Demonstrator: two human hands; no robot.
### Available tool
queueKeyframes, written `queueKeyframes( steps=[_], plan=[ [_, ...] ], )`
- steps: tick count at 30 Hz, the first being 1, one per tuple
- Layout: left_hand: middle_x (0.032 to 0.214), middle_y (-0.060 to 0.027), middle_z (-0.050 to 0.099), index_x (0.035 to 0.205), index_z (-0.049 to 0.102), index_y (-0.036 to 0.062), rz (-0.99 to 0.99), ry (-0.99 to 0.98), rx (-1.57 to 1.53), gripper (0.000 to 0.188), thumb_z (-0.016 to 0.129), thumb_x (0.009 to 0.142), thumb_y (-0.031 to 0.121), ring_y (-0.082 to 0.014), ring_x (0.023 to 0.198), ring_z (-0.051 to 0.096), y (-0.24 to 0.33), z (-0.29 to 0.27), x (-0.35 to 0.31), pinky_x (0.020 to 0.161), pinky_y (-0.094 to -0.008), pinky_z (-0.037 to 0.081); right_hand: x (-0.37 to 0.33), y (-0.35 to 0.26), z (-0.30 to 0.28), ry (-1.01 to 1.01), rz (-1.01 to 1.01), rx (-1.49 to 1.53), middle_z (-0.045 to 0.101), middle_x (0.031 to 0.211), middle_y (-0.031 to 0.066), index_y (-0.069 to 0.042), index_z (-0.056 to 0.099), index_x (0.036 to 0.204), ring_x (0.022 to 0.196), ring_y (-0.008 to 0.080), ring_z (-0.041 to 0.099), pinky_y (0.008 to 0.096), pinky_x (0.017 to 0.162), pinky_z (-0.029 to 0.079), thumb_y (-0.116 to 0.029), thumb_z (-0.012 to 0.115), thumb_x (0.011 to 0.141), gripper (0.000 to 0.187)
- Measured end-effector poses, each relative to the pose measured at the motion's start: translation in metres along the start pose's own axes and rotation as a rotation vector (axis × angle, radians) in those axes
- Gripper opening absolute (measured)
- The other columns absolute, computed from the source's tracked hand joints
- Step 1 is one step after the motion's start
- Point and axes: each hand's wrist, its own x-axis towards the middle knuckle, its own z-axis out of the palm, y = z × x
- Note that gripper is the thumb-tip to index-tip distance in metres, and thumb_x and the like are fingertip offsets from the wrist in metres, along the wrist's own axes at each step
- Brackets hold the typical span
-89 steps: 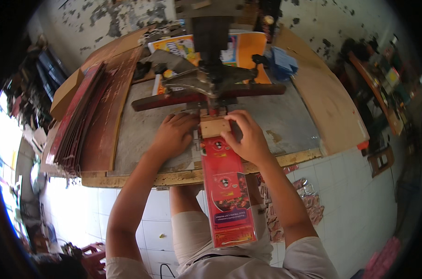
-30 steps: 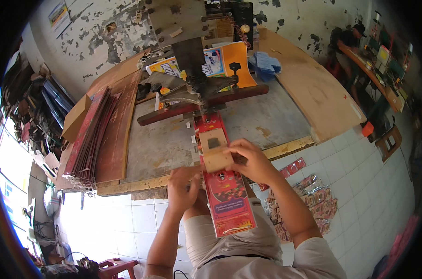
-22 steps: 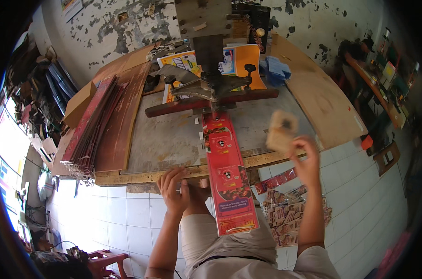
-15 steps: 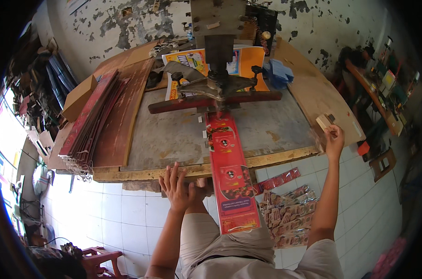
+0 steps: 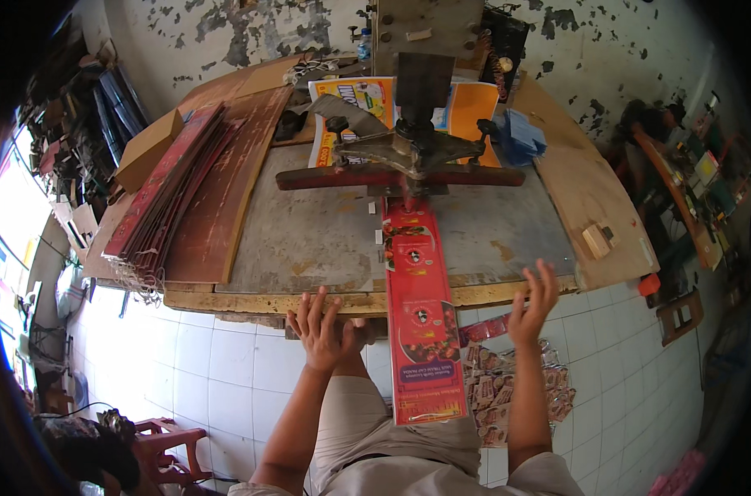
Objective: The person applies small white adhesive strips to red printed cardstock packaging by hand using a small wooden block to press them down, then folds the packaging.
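A long red printed strip (image 5: 419, 285) lies beneath the crossbar of a dark metal press (image 5: 408, 157). Its near end hangs past the table's front edge, over my lap. Left of the strip, my left hand (image 5: 316, 332) rests against the wooden table edge (image 5: 350, 302), fingers spread, holding nothing. To the strip's right, my right hand (image 5: 531, 314) is raised in front of the edge with its fingers apart and empty. A small pale wooden block (image 5: 597, 241) sits on the board at the table's right side, away from that hand.
A stack of red strips (image 5: 164, 186) and a cardboard box (image 5: 148, 149) occupy the table's left side. Blue pieces (image 5: 520, 136) lie at the back right. Printed packaging strips (image 5: 491, 388) are on the tiled floor. A red stool (image 5: 164, 450) stands lower left.
My right hand has let go of the wooden block and come leftward toward the strip. The block stays on the right board. My left hand remains at the table edge. The view has shifted slightly.
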Motion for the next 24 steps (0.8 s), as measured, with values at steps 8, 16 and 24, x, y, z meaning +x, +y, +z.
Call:
queueKeyframes(
  steps=[8, 16, 24],
  plan=[
    [0.167, -0.0143, 0.055, 0.147, 0.066, 0.0158, -0.006, 0.01, -0.003, 0.048, 0.066, 0.104, 0.039, -0.0409, 0.164, 0.036, -0.001, 0.002, -0.002, 0.137, -0.0614, 0.005, -0.025, -0.019, 0.033, 0.101, 0.078, 0.062, 0.056, 0.166, 0.011, -0.01, 0.066, 0.15, 0.163, 0.0412, 0.037, 0.0653, 0.135, 0.015, -0.043, 0.029, 0.122, 0.057],
    [0.168, -0.0171, 0.053, 0.148, 0.063, 0.0157, 0.001, 0.051, 0.003, 0.049, 0.066, 0.105, 0.039, -0.0441, 0.164, 0.034, 0.0, 0.009, -0.003, 0.137, -0.0625, 0.005, -0.036, -0.012, 0.032, 0.092, 0.047, 0.074, 0.056, 0.166, 0.0118, -0.008, 0.064, 0.152, 0.163, 0.0414, 0.037, 0.0642, 0.135, 0.013, -0.042, 0.031, 0.122, 0.056],
    [0.169, -0.0166, 0.052, 0.15, 0.058, 0.0176, 0.009, 0.045, 0.006, 0.051, 0.068, 0.104, 0.036, -0.0436, 0.164, 0.034, -0.001, 0.009, -0.004, 0.136, -0.0645, 0.004, -0.038, -0.013, 0.037, 0.136, 0.034, 0.073, 0.056, 0.164, 0.0125, -0.007, 0.062, 0.153, 0.164, 0.0408, 0.035, 0.0637, 0.136, 0.012, -0.039, 0.031, 0.122, 0.054]
  ],
)
